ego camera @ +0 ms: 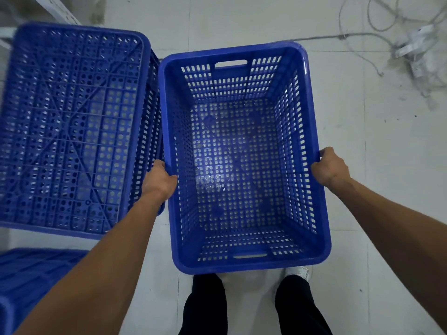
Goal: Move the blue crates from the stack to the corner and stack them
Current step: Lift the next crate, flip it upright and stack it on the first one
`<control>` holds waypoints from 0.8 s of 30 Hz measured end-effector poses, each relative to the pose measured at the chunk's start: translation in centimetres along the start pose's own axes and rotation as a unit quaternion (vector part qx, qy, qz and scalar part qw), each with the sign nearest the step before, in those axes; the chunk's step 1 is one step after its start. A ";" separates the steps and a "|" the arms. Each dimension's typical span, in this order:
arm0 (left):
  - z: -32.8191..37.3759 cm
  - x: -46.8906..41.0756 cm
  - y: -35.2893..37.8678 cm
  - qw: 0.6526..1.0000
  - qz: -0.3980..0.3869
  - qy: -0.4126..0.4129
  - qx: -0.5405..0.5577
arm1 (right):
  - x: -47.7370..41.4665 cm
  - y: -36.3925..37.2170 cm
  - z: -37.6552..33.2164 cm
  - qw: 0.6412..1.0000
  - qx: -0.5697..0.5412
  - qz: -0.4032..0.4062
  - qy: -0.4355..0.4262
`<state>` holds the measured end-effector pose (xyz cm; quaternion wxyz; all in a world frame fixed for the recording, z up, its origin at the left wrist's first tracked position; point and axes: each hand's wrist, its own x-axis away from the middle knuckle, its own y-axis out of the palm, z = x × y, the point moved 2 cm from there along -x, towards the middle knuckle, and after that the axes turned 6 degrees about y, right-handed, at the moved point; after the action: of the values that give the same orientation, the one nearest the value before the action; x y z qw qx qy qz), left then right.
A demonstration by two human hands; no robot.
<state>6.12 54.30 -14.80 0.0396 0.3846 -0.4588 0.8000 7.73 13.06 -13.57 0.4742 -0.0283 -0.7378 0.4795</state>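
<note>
a person is gripping an open blue crate point(242, 151) by its two long rims, the left hand point(159, 180) curling over the edge nearest the upturned crate point(72, 126) and the right hand point(331, 169) clasping the edge farthest from it. the held crate is hanging upright and empty just right of the upturned crate, almost touching it and seemingly clear of the tiled floor point(387, 165). a third blue crate point(31, 274) is lying nearer the person than the upturned crate. the job is looking midway at best: one crate is travelling, others are apparently waiting, and no corner stack is showing.
</note>
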 end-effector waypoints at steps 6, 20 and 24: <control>0.5 0.7 0.1 1.000 0.008 -0.022 -0.014 | 0.7 -0.7 1.7 0.999 0.021 0.026 -0.013; 8.7 17.0 -9.4 1.000 0.012 0.009 0.015 | 12.8 -16.1 6.9 0.996 -0.023 0.066 -0.058; 9.9 24.6 -12.9 0.997 0.050 0.009 0.052 | 18.4 -21.3 7.7 0.990 -0.051 0.092 -0.096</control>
<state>-0.04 47.06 13.16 -0.0161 0.3551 -0.4348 0.8274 0.80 5.51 13.72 0.3529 -0.0743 -0.7975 0.4836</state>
